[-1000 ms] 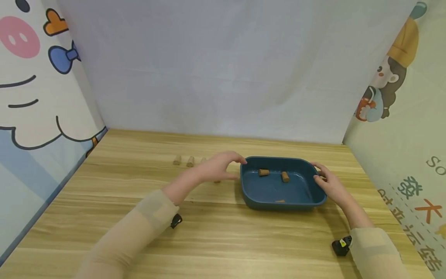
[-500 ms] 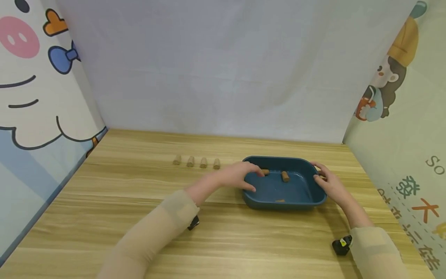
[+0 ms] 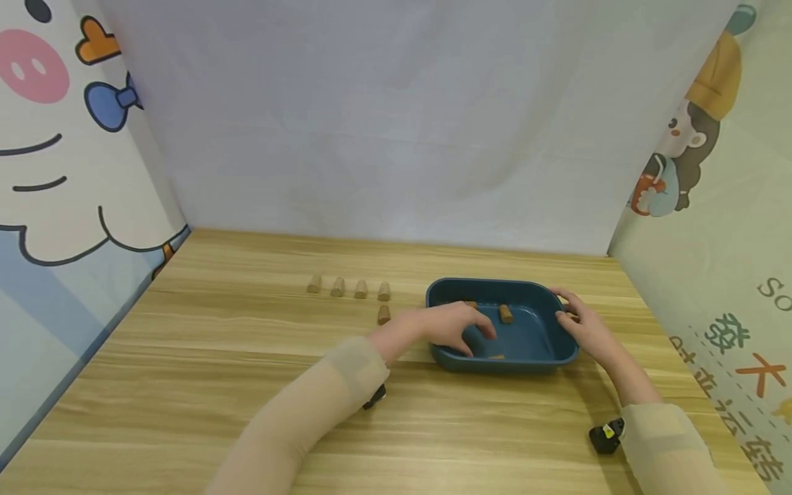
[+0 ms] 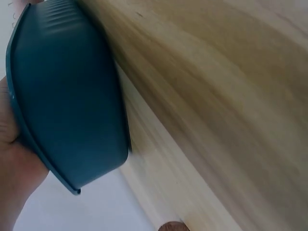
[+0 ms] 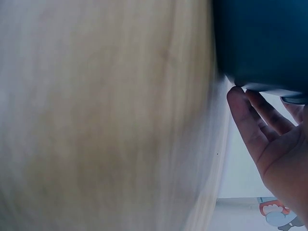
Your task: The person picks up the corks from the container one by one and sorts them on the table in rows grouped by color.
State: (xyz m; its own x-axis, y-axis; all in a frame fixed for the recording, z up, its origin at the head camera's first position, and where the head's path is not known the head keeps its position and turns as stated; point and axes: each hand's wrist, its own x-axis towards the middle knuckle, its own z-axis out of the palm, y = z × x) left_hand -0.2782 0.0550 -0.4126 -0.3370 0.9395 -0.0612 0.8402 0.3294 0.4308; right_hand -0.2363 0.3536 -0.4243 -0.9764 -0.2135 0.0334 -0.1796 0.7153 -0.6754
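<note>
A dark blue rectangular basin (image 3: 538, 360) stands on the table. My left hand (image 3: 454, 326) reaches over its left rim with fingers spread and bent downward, holding nothing that shows. Inside lie a cork stopper (image 3: 506, 314), another cork (image 3: 471, 304) partly hidden behind my left hand, and a brown sliver of one (image 3: 497, 357) at the front wall. My right hand (image 3: 586, 331) holds the basin's right end, thumb at the rim and fingers along the outside, as the right wrist view also shows. Left of the basin, several corks (image 3: 361, 289) stand in a row, with one cork (image 3: 383, 315) before its right end.
The wooden table (image 3: 247, 385) runs back to a white cloth backdrop (image 3: 396, 137). Printed cartoon panels stand at the left (image 3: 62, 172) and right (image 3: 711, 227). A small black camera (image 3: 605, 438) sits at the right sleeve cuff.
My left hand has moved right, from beside the basin's left rim to inside it, baring the corks it had covered. The right hand has stayed at the right end.
</note>
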